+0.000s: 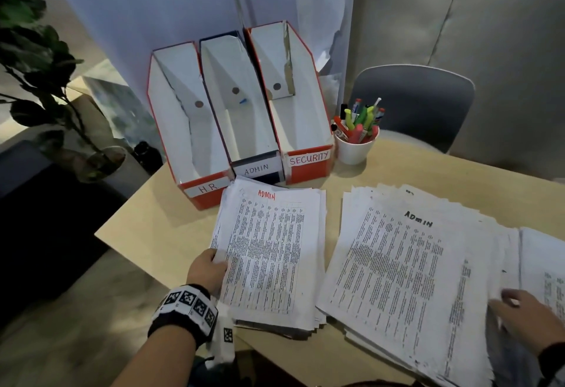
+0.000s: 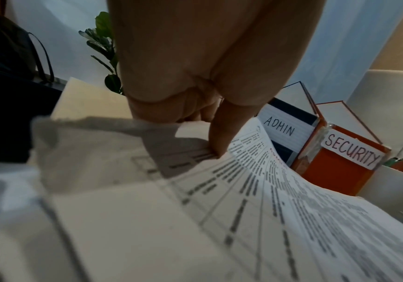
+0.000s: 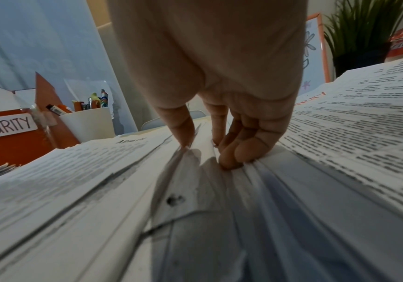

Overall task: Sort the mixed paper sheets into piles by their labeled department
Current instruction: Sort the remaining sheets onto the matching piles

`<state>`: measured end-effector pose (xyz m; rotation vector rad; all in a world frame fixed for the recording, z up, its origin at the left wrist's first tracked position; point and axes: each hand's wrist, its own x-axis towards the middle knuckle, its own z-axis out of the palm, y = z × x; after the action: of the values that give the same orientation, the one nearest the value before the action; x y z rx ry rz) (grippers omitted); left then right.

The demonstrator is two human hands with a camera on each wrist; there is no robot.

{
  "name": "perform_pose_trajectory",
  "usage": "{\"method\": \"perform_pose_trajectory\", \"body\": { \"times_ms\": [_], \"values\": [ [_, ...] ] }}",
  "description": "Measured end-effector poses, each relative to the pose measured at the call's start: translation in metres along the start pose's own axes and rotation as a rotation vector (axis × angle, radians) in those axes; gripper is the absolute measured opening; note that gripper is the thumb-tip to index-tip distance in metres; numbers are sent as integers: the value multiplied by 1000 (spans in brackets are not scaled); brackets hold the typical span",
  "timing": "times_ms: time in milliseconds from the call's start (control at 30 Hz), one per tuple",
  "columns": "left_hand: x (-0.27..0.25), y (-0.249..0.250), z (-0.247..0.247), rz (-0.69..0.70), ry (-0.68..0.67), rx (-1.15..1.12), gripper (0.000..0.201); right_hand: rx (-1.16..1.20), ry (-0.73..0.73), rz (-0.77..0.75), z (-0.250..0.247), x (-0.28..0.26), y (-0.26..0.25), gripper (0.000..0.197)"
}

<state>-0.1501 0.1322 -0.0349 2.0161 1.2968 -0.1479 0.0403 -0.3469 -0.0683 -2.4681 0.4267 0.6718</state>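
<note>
1. We see three file boxes side by side at the back of the table (image 1: 171, 227): the H.R. box (image 1: 186, 129) on the left, the ADMIN box (image 1: 241, 111) in the middle, the SECURITY box (image 1: 293, 96) on the right.
2. Just right of the SECURITY box stands a cup of pens (image 1: 356, 138), with a chair (image 1: 412, 105) behind the table's far edge.
3. Before the boxes lies a stack of sheets (image 1: 275, 252), its top edge touching the H.R. and ADMIN boxes; our left hand (image 1: 206, 270) holds its left edge.
4. To its right lies a spread pile of sheets (image 1: 397, 273); our right hand (image 1: 519, 310) rests on its right part.
5. A plant (image 1: 33, 59) stands left of the table.
</note>
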Motion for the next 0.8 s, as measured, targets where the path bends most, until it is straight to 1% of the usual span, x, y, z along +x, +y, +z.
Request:
{"method": "perform_pose_trajectory", "body": {
  "times_ms": [67, 100, 167, 200, 233, 300, 367, 467, 533, 600, 667, 733, 800],
  "values": [
    [0, 4, -3, -14, 60, -29, 42, 36, -26, 4, -2, -6, -6, 45],
    [0, 9, -5, 13, 111, -6, 46, 40, -26, 0, -4, -9, -8, 44],
    [-6, 26, -2, 145, 184, 69, 49, 49, -7, 0, -6, -13, -11, 42],
    [-12, 38, 3, 230, 181, 68, 46, 68, 13, -2, -6, -14, -12, 41],
    [-20, 52, 12, 312, 144, 50, 41, 94, 39, -6, -6, -16, -14, 40],
    [-38, 78, 37, 447, -2, 24, 32, 150, 92, -20, -5, -19, -14, 41],
    [-54, 101, 69, 502, -178, 16, 29, 190, 131, -41, -3, -22, -13, 43],
    [-67, 126, 109, 466, -368, 11, 40, 143, 141, -61, -2, -25, -11, 33],
    [-68, 136, 126, 428, -437, 30, 48, 54, 116, -72, -2, -30, -13, 28],
    [-65, 139, 136, 426, -444, 93, 51, -47, 86, -90, -3, -35, -16, 34],
    [-62, 138, 140, 421, -410, 115, 48, -100, 45, -91, -3, -38, -21, 40],
    [-62, 135, 143, 390, -392, 69, 43, -97, -9, -79, 0, -39, -24, 43],
    [-62, 130, 146, 351, -383, -4, 41, -26, -37, -63, 3, -38, -24, 43]
  ]
}}
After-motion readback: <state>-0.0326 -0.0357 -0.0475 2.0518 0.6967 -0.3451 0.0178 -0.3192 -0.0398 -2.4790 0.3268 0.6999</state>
